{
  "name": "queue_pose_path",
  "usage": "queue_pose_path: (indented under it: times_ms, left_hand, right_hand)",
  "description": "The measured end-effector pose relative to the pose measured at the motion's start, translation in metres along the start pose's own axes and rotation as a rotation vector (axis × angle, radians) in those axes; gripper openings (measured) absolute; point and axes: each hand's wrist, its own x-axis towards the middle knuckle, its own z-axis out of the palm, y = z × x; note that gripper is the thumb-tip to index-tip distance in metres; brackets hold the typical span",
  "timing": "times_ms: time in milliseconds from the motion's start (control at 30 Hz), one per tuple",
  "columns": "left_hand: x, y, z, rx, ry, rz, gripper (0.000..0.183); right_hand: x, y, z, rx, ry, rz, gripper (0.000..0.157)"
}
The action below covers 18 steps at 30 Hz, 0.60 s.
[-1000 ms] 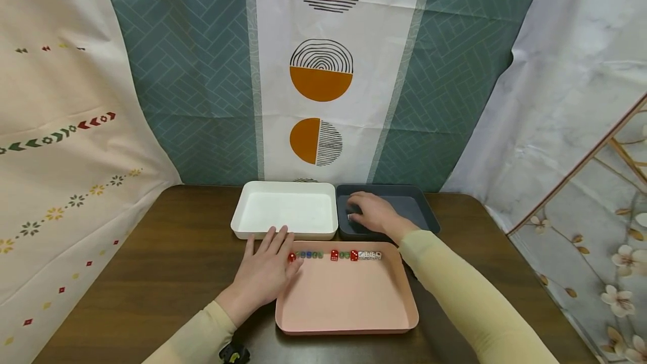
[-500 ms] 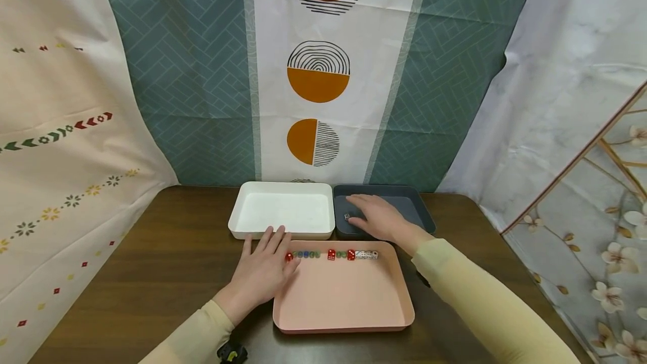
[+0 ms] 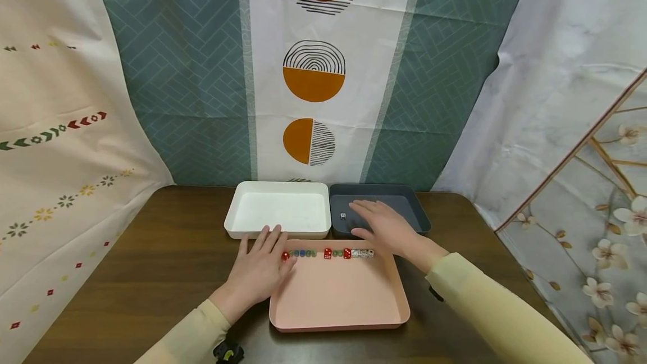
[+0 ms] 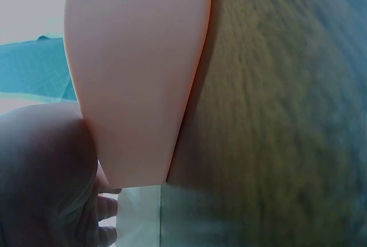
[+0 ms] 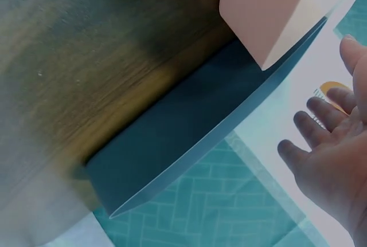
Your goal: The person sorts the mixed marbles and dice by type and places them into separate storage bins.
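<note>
A small pale die (image 3: 342,216) lies near the left side of the dark tray (image 3: 404,198). My right hand (image 3: 389,230) hovers over that tray's front half, its fingers extended, thumb apart and nothing held; the right wrist view shows its spread fingers (image 5: 314,129) too. Along the far side of the pink tray (image 3: 338,296) runs a row of small dice: red dice (image 3: 327,253), green and blue ones (image 3: 303,253), and white dice (image 3: 363,253). My left hand (image 3: 258,268) rests flat across the pink tray's far left corner, fingertips at the white tray's front edge, thumb near the leftmost red die.
The white tray (image 3: 278,206) stands left of the dark one, both behind the pink tray. Brown wooden table (image 3: 151,263) surrounds the trays. Hanging cloths (image 3: 202,100) close off the back and both sides.
My right hand has let go of the die in the dark tray and drawn back to the right, uncovering it. The left hand stays in place; the head view has shifted slightly.
</note>
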Motion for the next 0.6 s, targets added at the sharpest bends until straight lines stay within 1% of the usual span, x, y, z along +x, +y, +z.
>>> queue_pose_path:
  times_ms: [267, 433, 600]
  left_hand:
    - [0.000, 0.001, 0.000, 0.006, 0.010, 0.002, 0.074]
    - [0.000, 0.001, 0.000, 0.006, 0.014, 0.006, 0.074]
    - [-0.001, 0.001, -0.001, -0.002, 0.013, 0.006, 0.074]
  right_hand:
    - [-0.017, -0.007, -0.005, 0.004, 0.022, -0.011, 0.074]
    - [-0.028, -0.008, -0.004, -0.024, 0.023, -0.032, 0.075]
    - [-0.037, -0.008, -0.003, -0.047, 0.052, -0.049, 0.075]
